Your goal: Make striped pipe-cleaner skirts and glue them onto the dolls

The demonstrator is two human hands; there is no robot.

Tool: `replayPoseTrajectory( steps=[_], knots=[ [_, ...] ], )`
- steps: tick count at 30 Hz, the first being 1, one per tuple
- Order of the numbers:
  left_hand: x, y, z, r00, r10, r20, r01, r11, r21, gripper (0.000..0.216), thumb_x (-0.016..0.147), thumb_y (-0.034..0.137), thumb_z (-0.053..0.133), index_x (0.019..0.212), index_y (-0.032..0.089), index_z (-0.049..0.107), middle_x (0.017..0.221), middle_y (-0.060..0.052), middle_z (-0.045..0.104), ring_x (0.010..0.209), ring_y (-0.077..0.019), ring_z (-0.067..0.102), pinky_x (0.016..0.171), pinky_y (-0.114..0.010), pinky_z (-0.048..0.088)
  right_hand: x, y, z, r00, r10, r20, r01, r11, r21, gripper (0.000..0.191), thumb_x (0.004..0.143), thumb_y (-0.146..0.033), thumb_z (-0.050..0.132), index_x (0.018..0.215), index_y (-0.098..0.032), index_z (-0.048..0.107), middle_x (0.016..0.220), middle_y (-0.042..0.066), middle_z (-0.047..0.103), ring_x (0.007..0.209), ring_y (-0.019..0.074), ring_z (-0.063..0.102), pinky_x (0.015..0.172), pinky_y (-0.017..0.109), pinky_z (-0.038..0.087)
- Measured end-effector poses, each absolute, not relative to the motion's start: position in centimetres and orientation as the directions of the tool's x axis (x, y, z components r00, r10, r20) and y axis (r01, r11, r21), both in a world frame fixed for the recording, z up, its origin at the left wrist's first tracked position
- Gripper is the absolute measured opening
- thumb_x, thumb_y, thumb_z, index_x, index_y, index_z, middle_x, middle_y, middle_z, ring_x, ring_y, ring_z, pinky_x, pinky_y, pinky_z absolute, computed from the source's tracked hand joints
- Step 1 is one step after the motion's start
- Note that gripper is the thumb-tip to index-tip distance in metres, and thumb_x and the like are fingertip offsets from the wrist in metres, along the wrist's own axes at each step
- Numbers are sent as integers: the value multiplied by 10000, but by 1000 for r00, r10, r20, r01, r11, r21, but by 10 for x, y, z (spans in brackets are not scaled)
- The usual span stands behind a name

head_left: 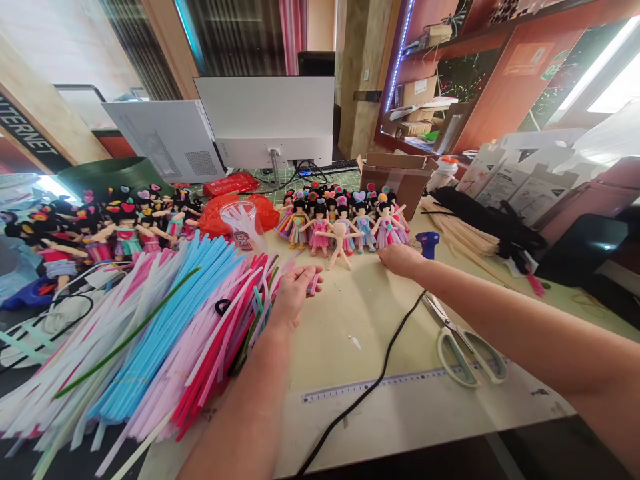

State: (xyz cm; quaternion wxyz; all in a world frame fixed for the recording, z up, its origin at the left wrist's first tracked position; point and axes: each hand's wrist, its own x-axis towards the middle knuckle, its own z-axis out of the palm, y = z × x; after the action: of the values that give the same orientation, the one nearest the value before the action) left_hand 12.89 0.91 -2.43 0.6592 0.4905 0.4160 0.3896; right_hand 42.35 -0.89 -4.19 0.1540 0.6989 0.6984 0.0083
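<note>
My left hand (296, 288) is closed in a pinch on a small pink and lilac piece (313, 284), mostly covered by the fingers. My right hand (400, 260) reaches to the feet of a pipe-cleaner doll (385, 225) in a lilac dress. Its fingers look curled together, and whatever is in them is hidden. Between the hands, a bare beige doll body (339, 241) stands with arms spread, in front of several finished dolls (319, 230) with black hair and coloured dresses.
Bundles of pipe cleaners (165, 327) cover the left side, more dolls (125, 230) behind them. A blue glue gun (428, 244), scissors (463, 347), a ruler (380, 383) and a black cable (370, 387) lie on the right and front. A cardboard box (395, 180) and monitor (267, 120) stand behind.
</note>
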Motion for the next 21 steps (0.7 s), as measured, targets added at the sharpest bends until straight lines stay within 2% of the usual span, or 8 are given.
replayPoseTrajectory(
  steps=[6, 10, 13, 16, 18, 21],
  knots=[
    [129, 9, -26, 351, 920, -173, -111, 224, 968, 375, 624, 441, 744, 823, 124, 709, 664, -9, 654, 565, -97, 569, 572, -227, 415, 417, -15, -44, 75, 977, -198, 976, -32, 214, 375, 940, -356, 635, 1251, -149, 599, 1252, 114, 625, 1056, 238, 641, 886, 447, 555],
    [129, 9, -26, 353, 921, -165, -118, 219, 969, 367, 625, 439, 738, 815, 127, 707, 658, -8, 653, 561, -99, 570, 572, -231, 420, 418, -14, -50, 147, 977, -158, 985, -129, 119, 388, 936, -357, 640, 1257, -143, 596, 1264, 122, 618, 1068, 244, 637, 894, 451, 551],
    [129, 9, -25, 352, 921, -168, -118, 221, 968, 361, 630, 433, 735, 820, 127, 708, 652, -9, 651, 558, -100, 568, 571, -234, 419, 424, -13, -50, 213, 969, -123, 975, -218, -32, 386, 937, -357, 639, 1259, -149, 595, 1265, 118, 618, 1066, 243, 637, 891, 452, 552],
    [128, 11, -24, 348, 923, -167, -116, 219, 969, 359, 636, 433, 736, 821, 127, 709, 653, -11, 651, 560, -101, 567, 570, -236, 416, 434, -17, -44, 278, 957, -85, 924, -290, -248, 360, 947, -364, 626, 1250, -171, 599, 1238, 95, 630, 1024, 224, 648, 853, 432, 567],
    [129, 11, -24, 351, 923, -160, -119, 213, 970, 359, 638, 433, 738, 823, 127, 709, 656, -12, 652, 563, -101, 568, 570, -235, 415, 441, -26, -37, 310, 949, -53, 863, -305, -403, 297, 962, -348, 604, 1194, -164, 616, 1145, 76, 664, 924, 189, 670, 780, 382, 588],
    [131, 12, -26, 365, 919, -151, -124, 209, 970, 362, 638, 436, 740, 825, 127, 708, 658, -11, 650, 562, -101, 569, 567, -233, 413, 446, -44, -24, 331, 944, -4, 752, -266, -603, 135, 991, -248, 530, 1008, -149, 619, 934, 49, 704, 724, 117, 674, 677, 286, 605]
  ],
)
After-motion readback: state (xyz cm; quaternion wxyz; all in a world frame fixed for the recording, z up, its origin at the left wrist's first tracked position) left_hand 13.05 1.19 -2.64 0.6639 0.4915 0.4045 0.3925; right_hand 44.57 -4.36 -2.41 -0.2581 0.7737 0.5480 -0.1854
